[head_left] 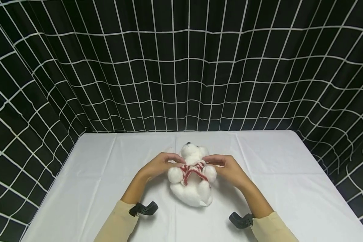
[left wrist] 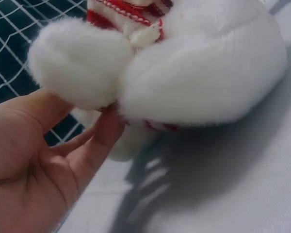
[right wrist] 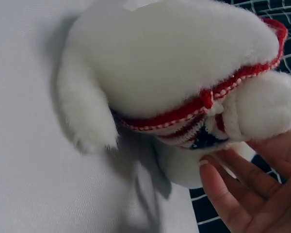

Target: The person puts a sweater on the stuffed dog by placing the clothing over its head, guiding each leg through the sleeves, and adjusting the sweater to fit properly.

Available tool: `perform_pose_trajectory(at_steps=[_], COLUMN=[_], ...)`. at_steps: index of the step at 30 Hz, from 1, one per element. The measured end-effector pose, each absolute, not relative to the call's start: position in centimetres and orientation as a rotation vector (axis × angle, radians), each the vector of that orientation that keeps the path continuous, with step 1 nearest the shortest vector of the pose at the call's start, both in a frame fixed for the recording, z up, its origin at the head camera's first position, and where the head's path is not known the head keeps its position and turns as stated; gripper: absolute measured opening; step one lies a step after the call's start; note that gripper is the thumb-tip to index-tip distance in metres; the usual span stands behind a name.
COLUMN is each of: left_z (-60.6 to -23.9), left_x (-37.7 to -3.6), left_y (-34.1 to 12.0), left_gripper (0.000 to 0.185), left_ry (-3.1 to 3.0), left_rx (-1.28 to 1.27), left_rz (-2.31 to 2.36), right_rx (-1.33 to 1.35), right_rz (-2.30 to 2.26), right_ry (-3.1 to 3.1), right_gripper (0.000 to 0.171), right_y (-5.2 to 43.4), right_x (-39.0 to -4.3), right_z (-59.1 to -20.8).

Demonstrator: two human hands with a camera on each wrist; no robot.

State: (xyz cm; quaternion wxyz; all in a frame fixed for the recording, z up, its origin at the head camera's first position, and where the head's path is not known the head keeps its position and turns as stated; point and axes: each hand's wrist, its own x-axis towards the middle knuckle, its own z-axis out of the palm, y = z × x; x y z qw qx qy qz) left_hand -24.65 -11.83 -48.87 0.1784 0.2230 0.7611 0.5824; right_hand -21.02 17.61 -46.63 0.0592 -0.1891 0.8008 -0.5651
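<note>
A white plush bear (head_left: 193, 188) lies on its back in the middle of the white table (head_left: 290, 188), head pointing away from me. It wears a red and white knitted garment (head_left: 193, 169) round its chest. My left hand (head_left: 161, 164) reaches in from the left and pinches the garment's upper edge by the bear's shoulder. From the right, my right hand (head_left: 226, 166) pinches the other side. The left wrist view shows my left hand (left wrist: 39, 160) with fingers (left wrist: 104, 131) under the bear's arm (left wrist: 80, 60). Similarly, the right wrist view has my right hand (right wrist: 252, 194) below the garment (right wrist: 184, 111).
A black curtain with a white grid (head_left: 181, 67) closes in the table at the back and both sides. The white tablecloth spreads around the bear. Black wrist cameras (head_left: 143, 209) (head_left: 241, 220) sit on my cream sleeves.
</note>
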Motion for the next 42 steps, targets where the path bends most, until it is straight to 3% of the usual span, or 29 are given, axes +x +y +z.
perform_pose_trajectory(at_steps=[10,16,27,34,42], left_z=[-48.5,-49.1,-49.5,-49.9,-50.4], left_x=[-24.9,-24.7,-24.5,-24.4,-24.7], left_y=[-11.2,-11.1,-12.2,-11.0,-9.8], left_gripper=[0.004,0.004,0.041,0.012,0.004], left_ry=[2.054,1.918,2.048,2.424,2.459], left_rx=[0.829,0.747,0.917,0.903,0.726], left_rz=[1.623,1.737,1.536,1.49,1.65], right_rx=[-0.562,-0.519,-0.627,-0.573,-0.536], right_rz=[-1.681,-1.728,-1.657,-1.68,-1.729], right_ry=[2.44,2.37,2.232,2.376,2.51], right_gripper=[0.008,0.007,0.017,0.01,0.01], right_y=[17.0,16.7,17.7,18.5,17.9], right_x=[-21.3,-21.3,-21.8,-21.8,-22.1], right_z=[-46.6,-47.0,-47.5,-47.6,-48.3])
